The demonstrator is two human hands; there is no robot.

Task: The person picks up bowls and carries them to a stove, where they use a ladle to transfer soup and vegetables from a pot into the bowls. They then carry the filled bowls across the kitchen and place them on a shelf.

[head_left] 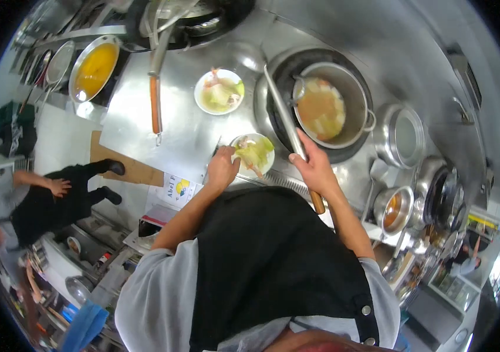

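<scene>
My left hand point(223, 169) is closed at the left rim of a white bowl point(254, 154) holding pale green leaves and broth. In my right hand point(316, 166) is a long-handled ladle point(285, 114), its metal shaft slanting up and left, its wooden end below my fist. The ladle's head is too blurred to make out. The shaft crosses in front of a large metal pot point(362, 94) of brownish soup with pale chunks. A second white bowl point(220, 92) with similar leaves stands farther off on the steel counter point(138, 141).
A wok point(203, 26) and a wooden-handled utensil point(155, 105) lie at the top left, near a pan of yellow liquid point(94, 70). Metal pots point(405, 138) line the right. A person in a black apron point(50, 199) stands left; another person point(467, 264) is far right.
</scene>
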